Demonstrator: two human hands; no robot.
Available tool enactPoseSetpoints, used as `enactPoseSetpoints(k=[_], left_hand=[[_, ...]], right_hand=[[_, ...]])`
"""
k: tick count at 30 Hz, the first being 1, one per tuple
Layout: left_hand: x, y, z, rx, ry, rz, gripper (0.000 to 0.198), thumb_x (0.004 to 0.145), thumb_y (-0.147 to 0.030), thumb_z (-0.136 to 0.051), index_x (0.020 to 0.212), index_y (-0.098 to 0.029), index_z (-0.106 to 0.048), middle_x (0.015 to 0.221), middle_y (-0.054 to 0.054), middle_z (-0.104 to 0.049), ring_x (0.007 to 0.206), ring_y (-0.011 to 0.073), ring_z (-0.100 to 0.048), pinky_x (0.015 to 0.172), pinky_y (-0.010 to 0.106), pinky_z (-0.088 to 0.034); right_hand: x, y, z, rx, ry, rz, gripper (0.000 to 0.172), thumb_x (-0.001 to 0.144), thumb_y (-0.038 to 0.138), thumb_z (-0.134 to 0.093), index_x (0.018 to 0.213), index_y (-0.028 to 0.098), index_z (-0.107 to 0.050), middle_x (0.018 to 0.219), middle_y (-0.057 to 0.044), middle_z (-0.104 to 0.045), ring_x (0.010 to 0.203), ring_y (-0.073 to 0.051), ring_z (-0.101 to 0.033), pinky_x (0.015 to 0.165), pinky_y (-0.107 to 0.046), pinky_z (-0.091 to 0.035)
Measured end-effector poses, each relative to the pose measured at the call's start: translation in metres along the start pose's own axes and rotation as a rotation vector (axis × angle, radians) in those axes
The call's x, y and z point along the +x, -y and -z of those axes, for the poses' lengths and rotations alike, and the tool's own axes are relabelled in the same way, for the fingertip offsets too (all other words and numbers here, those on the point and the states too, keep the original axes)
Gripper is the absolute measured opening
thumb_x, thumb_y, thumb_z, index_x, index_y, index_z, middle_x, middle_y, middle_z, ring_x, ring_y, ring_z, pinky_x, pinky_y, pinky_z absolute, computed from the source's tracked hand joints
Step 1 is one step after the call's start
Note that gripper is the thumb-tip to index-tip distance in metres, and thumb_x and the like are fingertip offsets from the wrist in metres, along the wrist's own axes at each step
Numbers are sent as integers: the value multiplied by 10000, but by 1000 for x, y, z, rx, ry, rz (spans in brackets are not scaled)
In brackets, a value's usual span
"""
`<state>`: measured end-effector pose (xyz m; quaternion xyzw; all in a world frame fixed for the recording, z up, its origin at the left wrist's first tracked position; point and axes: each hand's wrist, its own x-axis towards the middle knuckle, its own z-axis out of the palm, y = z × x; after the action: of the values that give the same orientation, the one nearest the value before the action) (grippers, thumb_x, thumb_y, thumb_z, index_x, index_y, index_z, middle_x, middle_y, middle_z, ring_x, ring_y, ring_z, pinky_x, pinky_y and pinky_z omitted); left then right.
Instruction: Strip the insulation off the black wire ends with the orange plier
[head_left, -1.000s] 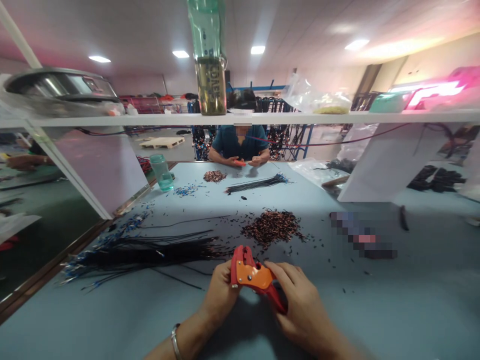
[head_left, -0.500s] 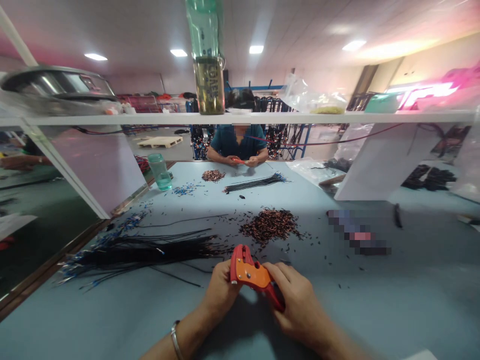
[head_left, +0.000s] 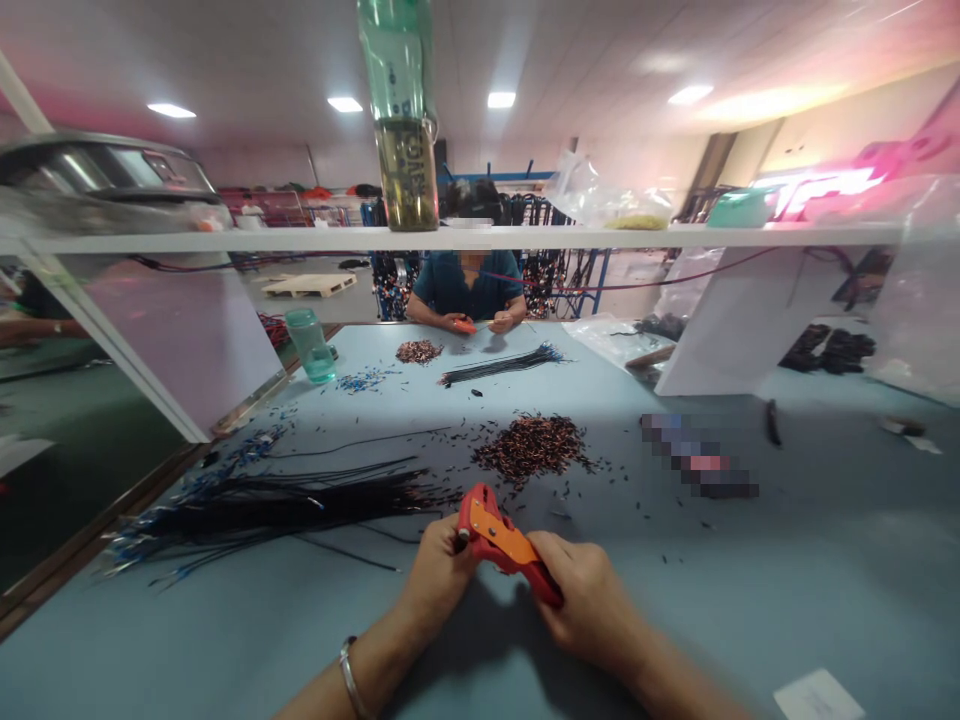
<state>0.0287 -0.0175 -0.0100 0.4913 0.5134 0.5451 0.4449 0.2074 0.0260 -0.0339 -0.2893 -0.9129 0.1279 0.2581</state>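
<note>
We see a plastic-looking hand tool (head_left: 504, 541), a glossy metal bracelet (head_left: 348, 670), a smooth tabletop (head_left: 697, 620) and a wooden pallet (head_left: 311, 286).

Right hand (head_left: 592, 595) with fingertips hidden at the red tool (head_left: 501, 535), tall bottle (head_left: 399, 130) cropped above

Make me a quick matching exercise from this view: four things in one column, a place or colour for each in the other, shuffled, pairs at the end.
Things:
1. Tool
2. Bracelet
3. Near bundle
4. Tall bottle

Places or colours:
A. On the shelf
B. Black, blue ends at left
C. Around the left wrist
D. Red and orange

Pairs: 1-D, 2-C, 3-B, 4-A
</note>
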Motion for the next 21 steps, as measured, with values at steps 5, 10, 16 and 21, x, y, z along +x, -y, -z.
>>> enactPoseSetpoints(k=[5,10,16,21], left_hand=[[3,8,5,130,-66,-32,347,750,-485,-656,673,-148,-690,619,25,-642,613,161,-549,612,237,-439],[6,15,14,306,-223,-73,239,787,-379,-605,729,-169,-701,621,1,-633,611,151,-537,585,223,-400],[7,21,21,607,-294,-203,243,857,-299,-510,915,-203,-726,848,41,-743,757,189,-660,712,264,-482],[12,19,34,824,-408,-279,255,883,-298,-483,955,-223,-716,910,27,-747,803,176,-677,729,247,-492]], right_hand=[[6,6,7,222,-12,-110,175,660,112,-471,795,220,-500,647,6,-595,563,-165,-543,542,-249,-380],[13,1,24,717,-22,-405,122,735,262,-539,839,199,-556,686,14,-566,616,-163,-541,582,-264,-437],[11,-8,20,1391,-44,-684,356,722,337,-574,1041,178,-568,860,-73,-652,687,-218,-649,608,-345,-516],[13,-13,33,966,99,-478,241,735,286,-533,939,178,-599,804,-58,-664,676,-210,-626,604,-345,-502]])
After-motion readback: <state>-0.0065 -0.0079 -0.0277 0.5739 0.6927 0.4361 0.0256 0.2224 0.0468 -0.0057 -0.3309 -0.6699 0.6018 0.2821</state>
